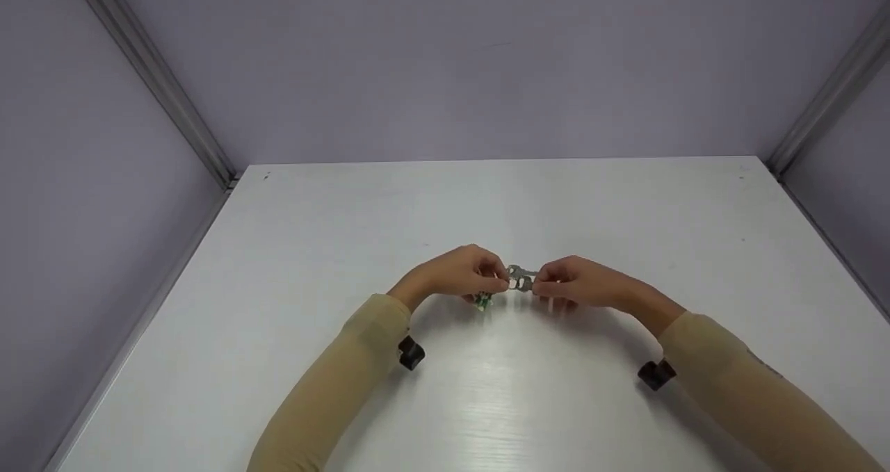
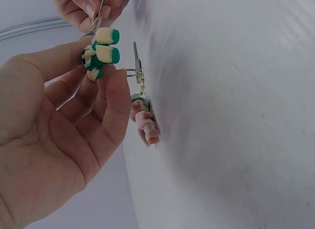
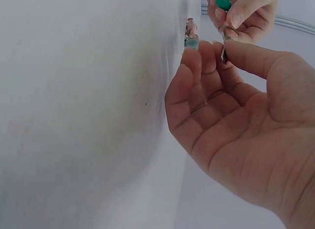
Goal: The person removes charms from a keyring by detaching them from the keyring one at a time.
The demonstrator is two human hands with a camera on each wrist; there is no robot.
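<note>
Both arms reached forward in tan sleeves, forearms angled inward so that the hands met at the middle. The left hand had its fingers curled, thumb and fingertips pinched together, palm turned toward the wrist camera. The right hand mirrored it, fingers bent, thumb pressed against the forefinger in a pinch. The fingertips of the two hands nearly touched. A dark band sat under each wrist.

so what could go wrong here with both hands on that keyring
The left hand and right hand hold the key ring only by pinching fingertips, above the table, so it might slip and drop. The green and cream charm and the pink charm dangle loose and could snag or twist. The keys partly hide the ring, so fingers may misjudge it.
</note>
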